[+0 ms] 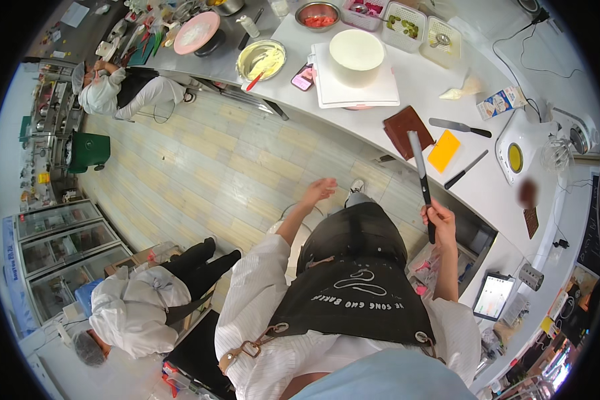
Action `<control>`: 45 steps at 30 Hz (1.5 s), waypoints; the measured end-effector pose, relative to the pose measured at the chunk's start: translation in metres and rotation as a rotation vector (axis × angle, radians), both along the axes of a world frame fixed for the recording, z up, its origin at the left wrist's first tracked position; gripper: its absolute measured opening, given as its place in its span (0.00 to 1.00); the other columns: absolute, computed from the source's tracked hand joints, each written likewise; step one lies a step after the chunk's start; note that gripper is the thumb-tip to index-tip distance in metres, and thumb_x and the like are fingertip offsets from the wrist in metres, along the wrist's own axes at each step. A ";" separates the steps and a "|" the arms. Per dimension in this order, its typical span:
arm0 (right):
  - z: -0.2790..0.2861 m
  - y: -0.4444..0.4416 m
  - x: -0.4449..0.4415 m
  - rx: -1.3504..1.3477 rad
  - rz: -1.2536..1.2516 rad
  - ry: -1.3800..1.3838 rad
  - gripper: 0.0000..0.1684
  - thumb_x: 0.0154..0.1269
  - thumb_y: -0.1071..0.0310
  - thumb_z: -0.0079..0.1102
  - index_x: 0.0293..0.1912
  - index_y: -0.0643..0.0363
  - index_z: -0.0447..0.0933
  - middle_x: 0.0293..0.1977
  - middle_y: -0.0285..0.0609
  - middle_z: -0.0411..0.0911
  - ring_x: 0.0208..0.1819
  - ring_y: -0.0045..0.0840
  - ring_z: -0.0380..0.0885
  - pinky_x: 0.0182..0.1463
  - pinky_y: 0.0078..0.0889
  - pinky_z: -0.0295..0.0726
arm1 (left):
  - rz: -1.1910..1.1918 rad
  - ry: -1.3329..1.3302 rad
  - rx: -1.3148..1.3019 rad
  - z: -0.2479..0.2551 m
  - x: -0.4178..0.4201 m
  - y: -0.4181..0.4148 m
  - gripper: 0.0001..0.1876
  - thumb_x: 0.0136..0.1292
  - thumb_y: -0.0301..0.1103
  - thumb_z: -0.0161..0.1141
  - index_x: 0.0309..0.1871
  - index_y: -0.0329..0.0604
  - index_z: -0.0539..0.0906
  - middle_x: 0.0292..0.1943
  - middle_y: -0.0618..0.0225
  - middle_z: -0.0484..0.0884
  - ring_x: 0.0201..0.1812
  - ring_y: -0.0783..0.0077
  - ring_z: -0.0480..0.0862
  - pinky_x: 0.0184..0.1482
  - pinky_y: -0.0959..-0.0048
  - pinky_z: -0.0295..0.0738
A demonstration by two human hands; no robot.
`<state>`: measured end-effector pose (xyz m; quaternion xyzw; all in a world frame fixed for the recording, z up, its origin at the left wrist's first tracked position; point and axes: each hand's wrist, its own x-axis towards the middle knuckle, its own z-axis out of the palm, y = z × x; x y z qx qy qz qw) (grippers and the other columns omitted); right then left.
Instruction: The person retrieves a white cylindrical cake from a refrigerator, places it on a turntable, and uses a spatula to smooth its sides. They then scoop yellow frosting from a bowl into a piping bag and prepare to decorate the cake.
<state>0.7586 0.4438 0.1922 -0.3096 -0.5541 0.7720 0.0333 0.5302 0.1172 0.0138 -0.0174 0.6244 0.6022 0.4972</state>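
Observation:
My right hand [440, 220] grips the black handle of a metal icing spatula [418, 155], its blade pointing away over the counter edge. My left hand [322, 191] hangs over the floor with fingers apart, holding nothing. A round cake coated in pale cream [357, 58] stands on a white square board [325, 95], touching neither hand. Below the spatula's blade lie a folded brown cloth [404, 131] and a yellow scraper [444, 151]. To their right rest an offset spatula [455, 125] and a black-handled knife or narrow spatula [466, 170].
Left of the cake are a phone [303, 78] and a bowl of cream [250, 56] with a red-handled spatula. Cut fruit fills a steel bowl [318, 17] and baskets behind. A white stand mixer [525, 135] stands right. Two co-workers [130, 310] [115, 92] are at other counters.

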 end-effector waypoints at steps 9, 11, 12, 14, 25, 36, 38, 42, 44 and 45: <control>0.004 0.062 -0.060 0.168 -0.123 0.133 0.24 0.70 0.70 0.60 0.63 0.64 0.74 0.33 0.36 0.78 0.31 0.16 0.70 0.36 0.20 0.70 | 0.605 -0.382 0.696 0.085 -0.127 0.094 0.38 0.75 0.62 0.36 0.74 0.38 0.59 0.73 0.55 0.64 0.72 0.53 0.65 0.71 0.54 0.61; 0.001 0.059 -0.067 0.173 -0.169 0.140 0.24 0.70 0.70 0.60 0.63 0.64 0.74 0.33 0.36 0.77 0.31 0.16 0.70 0.36 0.20 0.69 | 0.654 -0.449 0.730 0.096 -0.149 0.111 0.40 0.74 0.64 0.35 0.75 0.39 0.58 0.73 0.55 0.62 0.73 0.53 0.62 0.72 0.52 0.58; -0.003 0.055 -0.070 0.170 -0.198 0.137 0.24 0.70 0.70 0.60 0.63 0.65 0.74 0.33 0.36 0.77 0.31 0.16 0.70 0.36 0.20 0.69 | 0.645 -0.457 0.790 0.093 -0.164 0.114 0.40 0.74 0.65 0.35 0.75 0.39 0.58 0.73 0.55 0.62 0.74 0.53 0.62 0.73 0.52 0.57; -0.012 0.041 -0.072 0.170 -0.251 0.124 0.24 0.69 0.71 0.60 0.63 0.65 0.74 0.33 0.36 0.77 0.31 0.16 0.70 0.36 0.20 0.69 | 0.624 -0.485 0.900 0.081 -0.186 0.114 0.41 0.73 0.66 0.36 0.75 0.40 0.57 0.73 0.55 0.63 0.74 0.53 0.61 0.74 0.52 0.55; -0.040 -0.091 -0.031 0.293 -0.627 0.042 0.22 0.72 0.72 0.57 0.63 0.64 0.74 0.32 0.34 0.74 0.31 0.16 0.67 0.35 0.21 0.67 | 0.356 -0.534 0.781 0.084 -0.240 0.099 0.40 0.74 0.65 0.34 0.76 0.42 0.57 0.73 0.58 0.64 0.72 0.58 0.65 0.74 0.56 0.56; -0.215 -0.109 -0.004 0.601 -0.673 0.205 0.19 0.74 0.69 0.54 0.60 0.66 0.75 0.38 0.38 0.78 0.34 0.16 0.70 0.36 0.20 0.69 | 0.282 -0.323 1.119 0.011 -0.259 0.079 0.34 0.75 0.59 0.38 0.74 0.45 0.61 0.73 0.62 0.64 0.73 0.59 0.64 0.73 0.55 0.56; -0.229 -0.110 -0.007 0.712 -0.652 0.215 0.16 0.75 0.69 0.52 0.56 0.69 0.75 0.37 0.37 0.76 0.34 0.16 0.66 0.37 0.21 0.66 | 0.246 -0.271 1.234 0.003 -0.260 0.077 0.33 0.76 0.57 0.38 0.73 0.42 0.64 0.74 0.60 0.64 0.75 0.59 0.61 0.74 0.55 0.56; -0.261 -0.138 0.008 0.758 -0.725 0.289 0.19 0.74 0.68 0.54 0.60 0.68 0.75 0.33 0.35 0.75 0.32 0.16 0.67 0.35 0.21 0.65 | 0.159 -0.267 1.305 -0.009 -0.252 0.063 0.33 0.76 0.58 0.37 0.74 0.44 0.60 0.73 0.56 0.64 0.72 0.55 0.66 0.70 0.54 0.63; -0.273 -0.163 0.020 0.628 -0.798 0.326 0.20 0.75 0.68 0.53 0.62 0.67 0.74 0.33 0.35 0.75 0.32 0.16 0.67 0.35 0.20 0.65 | 0.146 -0.175 1.164 -0.016 -0.235 0.054 0.33 0.77 0.57 0.36 0.73 0.39 0.61 0.73 0.52 0.63 0.72 0.53 0.65 0.71 0.54 0.62; -0.276 -0.174 0.025 0.562 -0.833 0.354 0.21 0.75 0.68 0.53 0.62 0.67 0.73 0.33 0.35 0.75 0.32 0.16 0.67 0.35 0.20 0.65 | 0.138 -0.122 1.097 -0.017 -0.227 0.050 0.33 0.77 0.56 0.36 0.73 0.37 0.61 0.73 0.51 0.62 0.72 0.52 0.65 0.71 0.54 0.62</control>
